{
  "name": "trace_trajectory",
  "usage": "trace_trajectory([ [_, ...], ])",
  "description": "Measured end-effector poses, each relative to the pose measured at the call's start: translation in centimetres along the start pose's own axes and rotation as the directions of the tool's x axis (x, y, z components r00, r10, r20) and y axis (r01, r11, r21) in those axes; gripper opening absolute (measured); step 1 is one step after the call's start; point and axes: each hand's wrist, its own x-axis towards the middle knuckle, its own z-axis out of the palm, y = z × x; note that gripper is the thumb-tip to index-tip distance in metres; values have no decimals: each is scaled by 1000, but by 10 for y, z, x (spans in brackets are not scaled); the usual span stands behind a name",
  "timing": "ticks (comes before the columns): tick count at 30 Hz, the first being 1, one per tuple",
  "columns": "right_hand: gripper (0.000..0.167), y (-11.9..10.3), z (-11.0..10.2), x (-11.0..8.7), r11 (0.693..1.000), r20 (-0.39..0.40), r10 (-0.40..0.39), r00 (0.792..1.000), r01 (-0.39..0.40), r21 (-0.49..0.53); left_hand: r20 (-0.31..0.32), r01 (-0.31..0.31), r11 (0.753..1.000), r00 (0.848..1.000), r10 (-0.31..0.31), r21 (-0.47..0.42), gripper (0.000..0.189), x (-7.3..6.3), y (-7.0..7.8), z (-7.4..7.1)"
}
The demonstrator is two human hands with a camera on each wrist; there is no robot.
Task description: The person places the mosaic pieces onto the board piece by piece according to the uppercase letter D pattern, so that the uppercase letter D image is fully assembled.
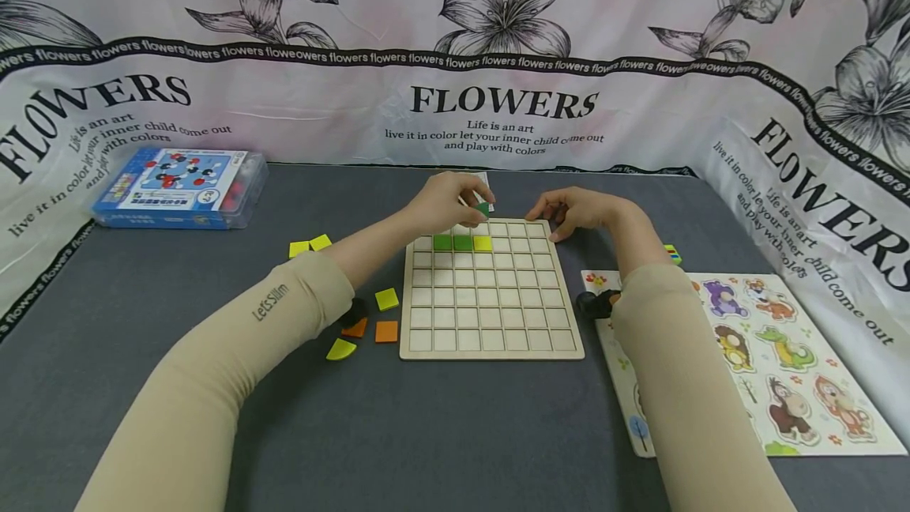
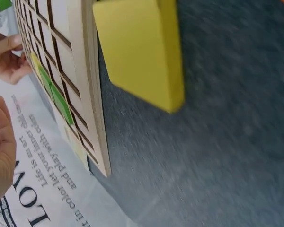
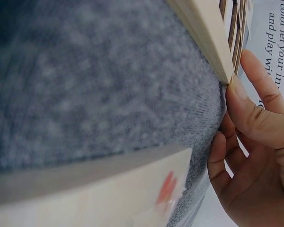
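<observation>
My left hand (image 1: 448, 202) is above the far edge of a wooden grid board (image 1: 490, 354), pinching a small green tile (image 1: 483, 209) between thumb and fingers. Two green square tiles (image 1: 453, 242) and a yellow-green tile (image 1: 483, 243) lie side by side in one row of the grid. With thumb and forefinger, my right hand (image 3: 255, 142) grips the board's far right corner. In the left wrist view only part of the left hand (image 2: 1, 146) shows, and its tile is out of sight there.
Loose yellow tiles (image 1: 387, 299) and orange tiles (image 1: 387, 332) lie left of the board. An animal picture board (image 1: 768, 354) lies to the right, partly under the right forearm. At the back left stands a blue-lidded clear box (image 1: 178, 188). A white card (image 1: 486, 178) lies behind the left hand.
</observation>
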Motion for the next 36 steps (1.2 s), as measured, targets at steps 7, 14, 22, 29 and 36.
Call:
trace_trajectory([
  [7,49,-1,0,-1,1000,0,17,1000,-17,-2,46,19,1000,999,-20,4,15,8,7,15],
  [14,47,3,-1,1,1000,5,10,1000,-10,-7,188,-42,988,982,13,147,16,15,15,23],
  [22,48,1,0,-1,1000,4,0,1000,0,-3,254,-151,943,964,75,296,15,21,20,34],
  [29,48,2,1,0,1000,5,-26,1000,26,5,225,-138,921,973,56,365,4,22,19,44],
  [36,48,5,0,1,1000,3,-11,1000,11,-10,226,-135,909,973,47,395,9,20,16,47],
])
